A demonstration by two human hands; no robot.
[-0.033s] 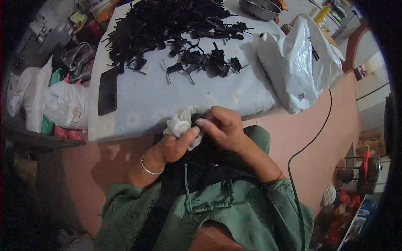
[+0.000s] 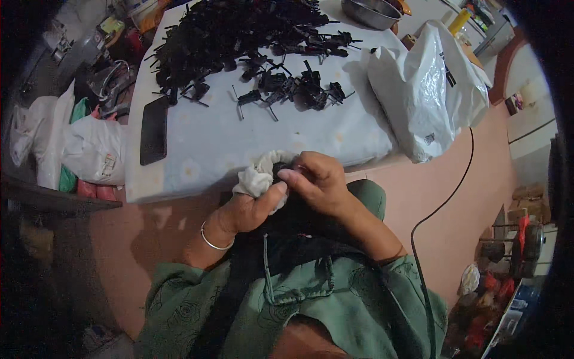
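- My left hand is curled around a crumpled white cloth at the centre of the frame, thumb pressed against its side
- My right hand meets it from the right, fingertips pinched together on a small dark piece against the cloth; most of that piece is hidden
- Both hands sit at the near edge of a table covered in a pale sheet
- A heap of black plastic parts sprawls across the upper centre, well apart from my hands
- A dark phone lies flat at the table's left edge
- A white plastic bag slumps at the upper right
- A metal bowl sits at the top edge
- A black cable trails over the floor at right
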